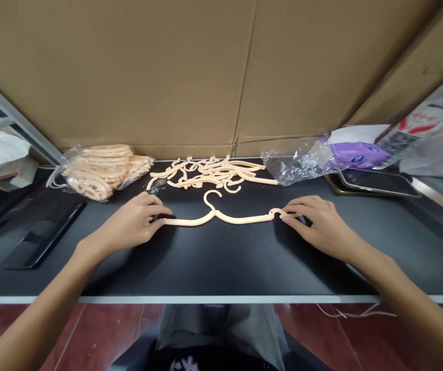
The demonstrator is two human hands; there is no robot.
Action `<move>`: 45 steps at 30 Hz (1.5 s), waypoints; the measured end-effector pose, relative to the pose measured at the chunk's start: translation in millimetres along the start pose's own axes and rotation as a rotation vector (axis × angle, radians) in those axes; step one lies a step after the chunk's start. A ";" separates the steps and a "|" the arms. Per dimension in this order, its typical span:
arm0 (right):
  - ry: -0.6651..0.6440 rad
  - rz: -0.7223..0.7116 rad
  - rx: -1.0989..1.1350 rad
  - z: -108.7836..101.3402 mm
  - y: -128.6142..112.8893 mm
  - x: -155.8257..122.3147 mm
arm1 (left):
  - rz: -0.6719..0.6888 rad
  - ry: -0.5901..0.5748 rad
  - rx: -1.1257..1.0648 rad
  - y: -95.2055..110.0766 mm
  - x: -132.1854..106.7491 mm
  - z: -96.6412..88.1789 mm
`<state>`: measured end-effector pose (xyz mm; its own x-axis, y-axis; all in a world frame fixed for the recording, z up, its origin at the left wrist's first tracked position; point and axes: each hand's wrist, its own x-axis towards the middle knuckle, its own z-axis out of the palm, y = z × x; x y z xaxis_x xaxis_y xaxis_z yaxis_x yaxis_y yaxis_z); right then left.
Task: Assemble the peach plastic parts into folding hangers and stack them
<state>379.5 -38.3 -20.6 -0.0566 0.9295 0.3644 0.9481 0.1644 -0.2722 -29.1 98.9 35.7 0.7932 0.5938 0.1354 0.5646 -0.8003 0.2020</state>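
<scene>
A cream plastic folding clothes hanger (240,220) lies spread out before me on the black tabletop, its hook pointing away from me. My left hand (140,219) pinches the tip of its left arm between thumb and fingers. At the other end my right hand (314,221) is closed on the curved end piece of the right arm. The fingers hide part of both ends. Behind the hanger lies a loose heap of similar cream hanger parts (209,172), some with hooks showing.
A clear bag of cream hanger parts (101,172) sits back left, with a dark flat object (46,239) nearer me. Back right are crumpled clear plastic (289,165), a purple tissue pack (356,154) and a phone-like device (378,183). A cardboard wall (159,67) closes the back.
</scene>
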 end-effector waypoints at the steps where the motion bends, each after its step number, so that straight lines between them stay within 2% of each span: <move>1: -0.014 -0.004 0.020 -0.1 -3.7 1.3 | 0.020 0.059 0.028 7.2 2.9 0.3; 4: -0.053 -0.008 0.061 1.6 -14.3 7.1 | 0.116 0.161 0.048 42.2 22.3 5.2; 6: -0.060 -0.018 0.063 5.8 -21.0 12.1 | 0.207 0.118 0.051 69.4 41.9 13.4; 8: -0.063 -0.052 0.066 11.0 -26.9 16.9 | 0.241 0.011 0.093 91.3 62.2 24.7; 11: -0.062 -0.114 0.094 15.0 -33.7 22.2 | 0.256 -0.074 0.133 106.6 84.0 40.2; 13: -0.060 -0.134 0.113 13.8 -38.0 24.1 | 0.252 -0.094 0.142 108.2 89.4 44.8; 16: -0.056 -0.185 0.100 9.3 -47.1 26.7 | 0.197 -0.094 0.125 108.9 87.3 40.9; 20: 0.050 -0.372 -0.074 5.5 -63.9 33.6 | 0.112 -0.132 0.141 109.7 83.9 27.0; 24: 0.171 -0.479 -0.171 6.9 -74.2 39.2 | 0.057 -0.204 -0.089 101.6 84.7 20.4; 27: 0.176 -0.476 -0.165 9.9 -75.6 37.7 | -0.015 -0.226 -0.280 96.7 80.9 24.2; 30: 0.149 -0.507 -0.174 13.0 -76.1 34.2 | -0.049 -0.181 -0.341 97.9 74.5 31.7; 36: 0.168 -0.589 -0.157 16.3 -80.1 31.8 | -0.104 -0.147 -0.366 103.8 68.8 37.8; 45: 0.200 -0.686 -0.151 16.9 -73.2 26.0 | 0.017 -0.073 -0.170 112.6 69.0 45.6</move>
<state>303.4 -20.6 -6.3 -0.6085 0.5533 0.5689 0.7537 0.6273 0.1960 99.6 45.9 23.6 0.8200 0.5679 0.0709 0.5093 -0.7806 0.3624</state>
